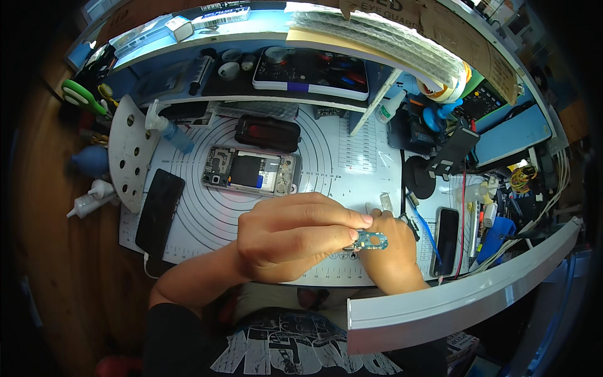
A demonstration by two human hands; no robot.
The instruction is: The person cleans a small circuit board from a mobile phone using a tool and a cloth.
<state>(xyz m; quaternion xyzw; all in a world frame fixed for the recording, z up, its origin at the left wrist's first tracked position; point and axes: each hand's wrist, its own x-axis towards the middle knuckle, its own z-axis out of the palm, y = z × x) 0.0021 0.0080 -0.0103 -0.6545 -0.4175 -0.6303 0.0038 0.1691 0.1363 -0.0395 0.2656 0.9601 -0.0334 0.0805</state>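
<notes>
My left hand (pixel 289 239) is raised over the lower middle of the mat, pinching a small blue-green circuit board (pixel 374 240) with a hole in it between fingers and thumb. Just behind the board, my right hand (pixel 388 261) reaches forward, its fingers bent and largely hidden, near a small clear piece (pixel 385 202). An opened phone (pixel 251 171) with exposed internals lies beyond my hands, below a dark red-black case (pixel 267 133). A dark phone (pixel 159 213) with a white cable lies at the left.
A perforated white stand (pixel 129 157), spray bottle (pixel 169 135) and scissors (pixel 85 96) are at the left; shelves with tools (pixel 308 73) span the back. A black phone holder (pixel 449 151), another phone (pixel 445 242) and cables fill the right. A white bar (pixel 465 295) crosses the near right.
</notes>
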